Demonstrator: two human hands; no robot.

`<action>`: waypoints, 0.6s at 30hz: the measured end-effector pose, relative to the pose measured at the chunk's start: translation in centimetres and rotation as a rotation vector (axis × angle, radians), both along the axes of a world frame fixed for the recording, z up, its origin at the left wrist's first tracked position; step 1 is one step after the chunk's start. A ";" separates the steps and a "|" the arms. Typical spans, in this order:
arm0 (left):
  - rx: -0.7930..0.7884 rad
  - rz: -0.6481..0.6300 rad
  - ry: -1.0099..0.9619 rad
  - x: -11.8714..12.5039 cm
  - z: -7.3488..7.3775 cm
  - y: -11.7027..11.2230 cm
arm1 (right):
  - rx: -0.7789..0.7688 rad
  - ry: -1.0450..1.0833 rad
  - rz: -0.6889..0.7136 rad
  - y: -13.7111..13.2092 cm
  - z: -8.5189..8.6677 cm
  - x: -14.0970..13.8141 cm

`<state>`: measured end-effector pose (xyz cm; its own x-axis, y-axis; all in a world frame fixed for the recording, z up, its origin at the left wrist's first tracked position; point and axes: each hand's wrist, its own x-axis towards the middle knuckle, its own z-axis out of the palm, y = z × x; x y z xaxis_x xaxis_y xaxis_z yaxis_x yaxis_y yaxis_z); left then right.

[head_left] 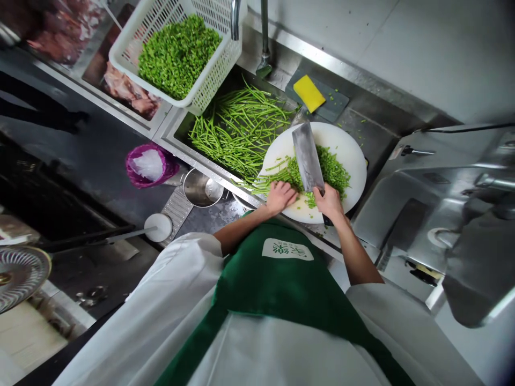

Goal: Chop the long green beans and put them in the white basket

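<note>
My right hand [330, 201] is closed round the dark handle of a cleaver [308, 156]. Its broad blade points away from me over a round white cutting board [356, 161]. To the left, my left hand [281, 197] presses curled fingers on a bunch of long, thin green stalks [265, 185] at the board's near left edge. Chopped green pieces [335, 172] lie heaped to the right of the blade and partly under it. More whole stalks [241, 128] fill the sink basin beside the board.
A white plastic basket [213, 88] of chopped greens stands over the sink's far left. Raw meat [127, 96] lies in a basin beyond it. Behind the board are a yellow sponge [309, 93] and a tap [264, 64]. A steel machine [402, 198] stands at right; a metal pot [201, 187] is below left.
</note>
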<state>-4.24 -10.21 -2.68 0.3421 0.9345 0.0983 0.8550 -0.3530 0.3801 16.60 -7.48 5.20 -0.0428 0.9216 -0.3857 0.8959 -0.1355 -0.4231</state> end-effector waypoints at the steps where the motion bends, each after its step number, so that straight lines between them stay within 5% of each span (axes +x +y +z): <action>1: -0.031 -0.080 0.021 0.2 0.0 -0.8 | 0.015 0.004 -0.024 -0.3 0.1 0.2; 3: -0.075 -0.147 0.057 0.4 -0.1 -2.0 | 0.026 0.012 -0.068 -0.8 0.2 0.6; 7: -0.088 -0.062 0.064 -0.6 0.3 -2.4 | 0.010 0.039 -0.128 -1.7 0.5 1.0; 10: -0.056 0.040 -0.029 -2.2 1.4 0.2 | 0.004 0.031 -0.138 -2.4 0.9 1.1; 14: -0.058 0.356 -0.111 -4.2 2.2 6.0 | 0.012 -0.058 -0.118 -3.0 1.5 1.0; 18: -0.231 0.194 -0.112 -5.0 2.1 8.0 | -0.012 -0.170 -0.079 -3.6 2.8 0.1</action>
